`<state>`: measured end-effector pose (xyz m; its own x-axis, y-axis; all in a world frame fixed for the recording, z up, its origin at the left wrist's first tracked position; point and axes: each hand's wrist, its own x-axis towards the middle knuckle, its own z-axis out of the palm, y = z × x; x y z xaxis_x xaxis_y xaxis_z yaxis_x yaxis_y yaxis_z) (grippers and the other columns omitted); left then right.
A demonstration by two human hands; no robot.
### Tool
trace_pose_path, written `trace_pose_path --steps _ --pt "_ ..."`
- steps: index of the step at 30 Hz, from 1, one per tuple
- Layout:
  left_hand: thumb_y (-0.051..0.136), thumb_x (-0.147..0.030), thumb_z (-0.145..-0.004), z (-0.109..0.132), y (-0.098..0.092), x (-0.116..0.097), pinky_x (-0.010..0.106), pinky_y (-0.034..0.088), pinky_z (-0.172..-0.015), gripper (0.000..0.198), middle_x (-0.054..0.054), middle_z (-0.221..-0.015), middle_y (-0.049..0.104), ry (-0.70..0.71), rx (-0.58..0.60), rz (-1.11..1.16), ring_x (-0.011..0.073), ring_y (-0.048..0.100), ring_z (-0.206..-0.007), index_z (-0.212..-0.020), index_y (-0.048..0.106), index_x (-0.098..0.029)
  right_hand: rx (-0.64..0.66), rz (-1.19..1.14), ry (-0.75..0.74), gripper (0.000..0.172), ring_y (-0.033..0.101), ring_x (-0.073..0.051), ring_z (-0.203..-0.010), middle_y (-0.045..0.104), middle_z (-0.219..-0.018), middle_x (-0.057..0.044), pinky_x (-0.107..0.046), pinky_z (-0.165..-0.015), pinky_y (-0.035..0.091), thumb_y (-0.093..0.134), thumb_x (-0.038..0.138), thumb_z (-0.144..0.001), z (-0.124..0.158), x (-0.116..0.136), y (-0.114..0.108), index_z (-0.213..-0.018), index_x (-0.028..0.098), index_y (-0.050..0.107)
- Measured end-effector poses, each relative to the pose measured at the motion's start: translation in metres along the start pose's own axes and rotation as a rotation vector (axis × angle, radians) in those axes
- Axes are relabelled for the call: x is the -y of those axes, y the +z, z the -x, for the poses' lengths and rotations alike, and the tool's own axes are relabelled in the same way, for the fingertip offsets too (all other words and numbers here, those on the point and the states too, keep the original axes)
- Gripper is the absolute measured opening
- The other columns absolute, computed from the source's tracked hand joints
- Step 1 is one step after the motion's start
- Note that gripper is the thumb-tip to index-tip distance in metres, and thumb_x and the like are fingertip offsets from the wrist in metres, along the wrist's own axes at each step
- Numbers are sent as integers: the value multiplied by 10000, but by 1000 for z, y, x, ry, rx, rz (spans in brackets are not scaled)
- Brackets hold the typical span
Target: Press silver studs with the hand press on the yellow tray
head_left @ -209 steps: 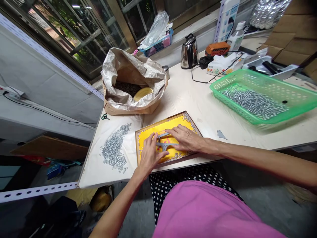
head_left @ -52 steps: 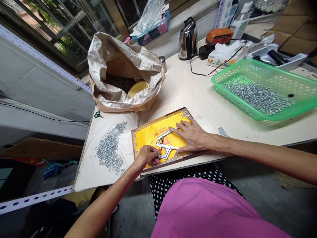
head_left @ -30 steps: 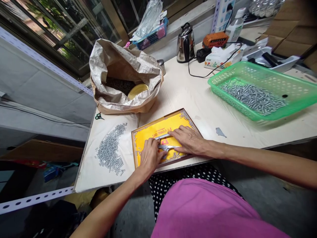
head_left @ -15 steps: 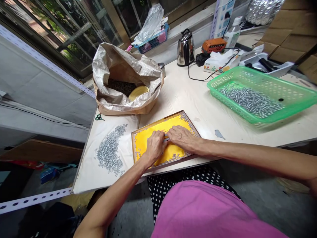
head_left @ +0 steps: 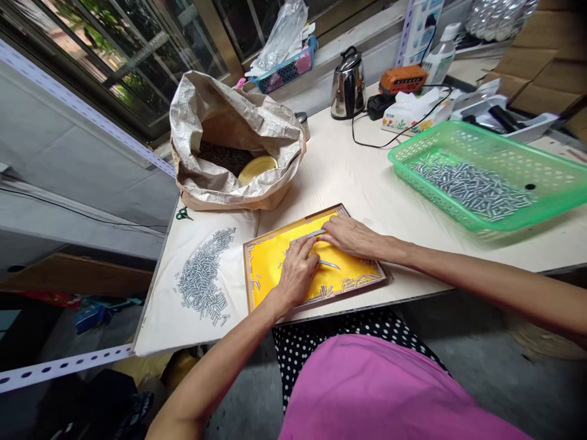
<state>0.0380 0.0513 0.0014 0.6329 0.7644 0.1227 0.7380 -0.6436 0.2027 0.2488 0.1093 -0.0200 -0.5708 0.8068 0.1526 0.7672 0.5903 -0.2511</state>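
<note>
A shallow wooden-rimmed tray with a yellow bottom lies at the table's front edge, small metal pins lining parts of its border. Over its middle, my left hand is closed; from it sticks a thin curved metal tool with a pointed tip, perhaps tweezers. My right hand, also closed, pinches the end of a narrow grey strip just above the yellow surface. The strip's other end reaches my left fingertips. Fingers partly hide both held things.
A heap of metal pins lies on white cloth at left. Behind stands an open sack with dark pieces and a yellow bowl. At right is a green basket of pins; a kettle and small scissors are farther back.
My right hand has shifted up and slightly right, baring the grey strip and pointed tool. Pins along the tray's right side have been displaced, with more now near its lower right corner.
</note>
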Motion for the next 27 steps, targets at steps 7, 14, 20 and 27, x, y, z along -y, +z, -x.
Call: trace_pose_path --steps 7,14,20,27 --pt "516 -254 -974 11 -30 6 484 466 -1060 169 117 -1256 631 42 -49 -80 282 474 -1306 -980 673 -192 -68 45 -33 388 528 -230 -912 673 -961 -90 -351 -792 306 277 375 -1052 -13 -17 -4 -953 194 605" --pt "577 -374 -952 41 -43 34 403 477 -962 216 94 -1064 648 -339 -165 -46 239 572 -1037 -1022 676 -194 -78 49 1 461 541 -224 -833 658 -908 -100 -333 -735 328 212 447 -1046 -8 -50 -12 -894 197 568" --pt "629 -371 -917 41 -6 13 377 501 -834 194 93 -990 639 -413 78 -88 253 538 -989 -913 666 -181 -109 -20 85 486 550 -230 -824 641 -887 -94 -350 -742 365 174 488 -1034 3 -50 -12 -861 215 538" --pt "545 -244 -946 70 -27 53 336 487 -829 172 81 -1085 608 -723 -80 -246 229 544 -1031 -1071 660 -214 -128 -145 11 495 568 -259 -798 628 -842 -113 -394 -737 416 200 580 -1007 16 -53 2 -826 245 517"
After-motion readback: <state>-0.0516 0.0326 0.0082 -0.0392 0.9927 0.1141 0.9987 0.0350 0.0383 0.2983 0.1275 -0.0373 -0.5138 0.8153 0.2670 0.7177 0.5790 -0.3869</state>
